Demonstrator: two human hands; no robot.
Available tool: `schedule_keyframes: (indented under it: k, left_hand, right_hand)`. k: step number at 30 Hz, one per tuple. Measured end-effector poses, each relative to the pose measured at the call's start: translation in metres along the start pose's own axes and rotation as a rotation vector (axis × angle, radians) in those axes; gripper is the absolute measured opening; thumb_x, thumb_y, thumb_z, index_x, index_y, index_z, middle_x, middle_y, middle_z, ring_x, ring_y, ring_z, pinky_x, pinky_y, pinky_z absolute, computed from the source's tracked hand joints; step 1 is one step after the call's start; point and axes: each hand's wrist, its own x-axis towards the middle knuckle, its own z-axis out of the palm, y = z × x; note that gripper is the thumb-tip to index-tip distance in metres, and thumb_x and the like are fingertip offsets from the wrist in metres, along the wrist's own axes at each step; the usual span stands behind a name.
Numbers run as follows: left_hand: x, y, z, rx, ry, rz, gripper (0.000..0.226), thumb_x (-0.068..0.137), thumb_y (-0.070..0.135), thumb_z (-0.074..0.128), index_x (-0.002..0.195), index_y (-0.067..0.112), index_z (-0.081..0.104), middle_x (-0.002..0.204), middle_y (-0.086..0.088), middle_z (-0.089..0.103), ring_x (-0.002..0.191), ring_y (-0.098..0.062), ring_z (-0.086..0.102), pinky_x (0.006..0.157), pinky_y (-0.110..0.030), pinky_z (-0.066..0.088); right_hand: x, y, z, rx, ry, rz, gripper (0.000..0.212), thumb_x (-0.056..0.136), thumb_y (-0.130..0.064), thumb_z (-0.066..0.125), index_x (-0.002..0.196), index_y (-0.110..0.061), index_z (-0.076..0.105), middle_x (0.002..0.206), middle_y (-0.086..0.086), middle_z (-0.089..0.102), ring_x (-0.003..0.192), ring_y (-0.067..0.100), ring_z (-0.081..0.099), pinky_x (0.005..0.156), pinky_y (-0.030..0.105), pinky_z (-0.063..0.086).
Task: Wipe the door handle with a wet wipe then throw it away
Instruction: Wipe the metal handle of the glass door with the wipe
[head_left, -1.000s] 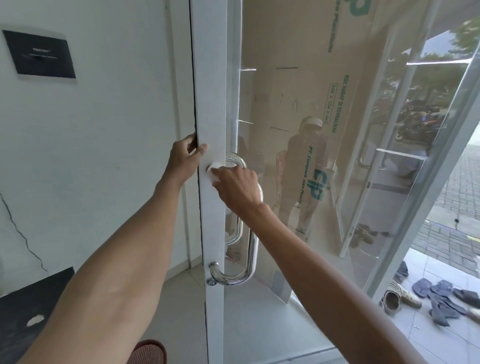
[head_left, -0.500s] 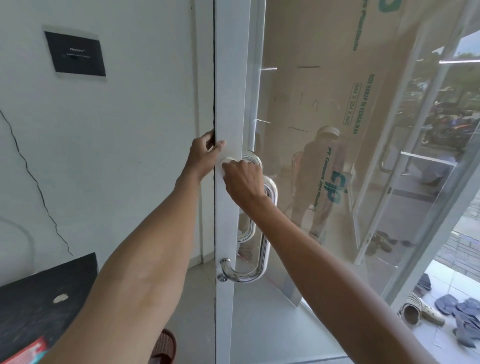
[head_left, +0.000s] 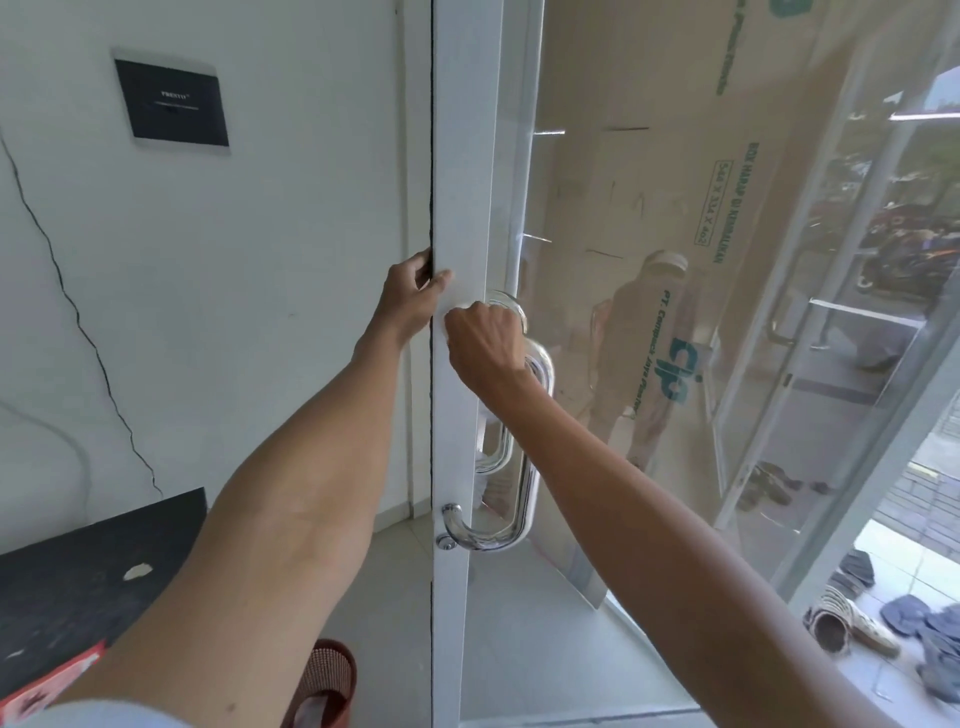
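Observation:
A chrome D-shaped door handle (head_left: 524, 499) is fixed to the white frame of a glass door (head_left: 462, 156). My right hand (head_left: 485, 345) is curled round the top bend of the handle, with a white wet wipe (head_left: 451, 317) showing just at its knuckles, pressed between hand and metal. My left hand (head_left: 413, 299) grips the edge of the door frame at the same height, thumb on the front face and fingers tucked into the dark gap behind it. Most of the wipe is hidden under my right hand.
A red mesh waste basket (head_left: 327, 680) stands on the floor beside the door's foot. A black table top (head_left: 83, 577) with a red packet (head_left: 47, 680) is at lower left. A black wall plate (head_left: 171, 101) hangs upper left. Shoes (head_left: 852, 623) lie outside.
The view has shifted, so the door and handle sit further right in frame. My right hand has stayed at the top bend of the handle; my left hand keeps its hold on the frame.

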Motion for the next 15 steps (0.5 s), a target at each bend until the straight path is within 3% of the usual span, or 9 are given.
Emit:
schedule_keyframes:
  k: [3, 6, 15]
  left_hand:
    - [0.0, 0.0, 0.0, 0.002, -0.005, -0.003, 0.035, 0.096, 0.016, 0.056, 0.131, 0.011, 0.059, 0.119, 0.001, 0.069, 0.113, -0.011, 0.064, 0.107, -0.035, 0.047]
    - [-0.001, 0.001, 0.001, -0.002, -0.007, -0.005, 0.036, 0.096, 0.016, 0.056, 0.132, 0.011, 0.058, 0.12, 0.001, 0.068, 0.113, -0.011, 0.064, 0.107, -0.034, 0.047]
    - [-0.004, 0.005, 0.005, 0.001, 0.014, -0.029, 0.037, 0.097, 0.015, 0.055, 0.133, 0.01, 0.057, 0.117, 0.002, 0.067, 0.111, -0.013, 0.063, 0.106, -0.031, 0.047]
  right_hand:
    - [-0.006, 0.009, 0.004, 0.039, 0.017, 0.005, 0.004, 0.09, -0.014, 0.059, 0.087, -0.014, 0.06, 0.079, 0.004, 0.066, 0.074, 0.027, 0.065, 0.057, 0.032, 0.032]
    - [-0.011, 0.019, 0.002, 0.075, 0.016, 0.024, 0.009, 0.09, -0.018, 0.059, 0.096, -0.016, 0.066, 0.083, 0.007, 0.067, 0.077, 0.031, 0.064, 0.058, 0.032, 0.034]
    - [-0.002, 0.007, -0.003, 0.054, -0.005, 0.035, 0.004, 0.089, -0.019, 0.061, 0.089, -0.016, 0.064, 0.084, 0.006, 0.067, 0.075, 0.026, 0.065, 0.057, 0.032, 0.035]
